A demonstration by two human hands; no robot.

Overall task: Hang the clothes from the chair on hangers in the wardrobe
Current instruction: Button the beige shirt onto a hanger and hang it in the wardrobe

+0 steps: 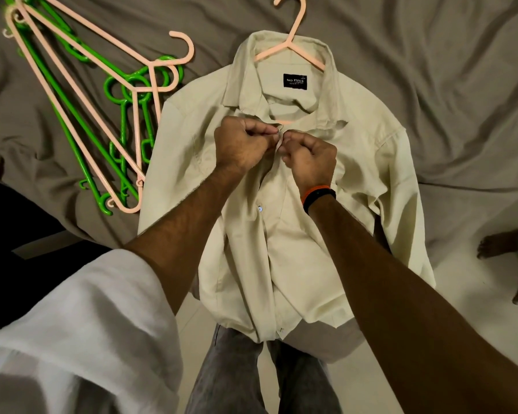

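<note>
Two hands meet at the chest of a pale shirt (pixel 296 234) spread on the grey bed sheet (pixel 431 70), its hem hanging off the near edge. The left hand (pixel 240 147) and right hand (pixel 311 159) are both curled, pinching the placket edges, apparently fastening a top button. Soft, light cloth like this will likely slump, so it is best lifted by the hook of the pink hanger (pixel 290 34) already through its collar. Far left lie spare hangers (pixel 102 100), pink and green.
</note>
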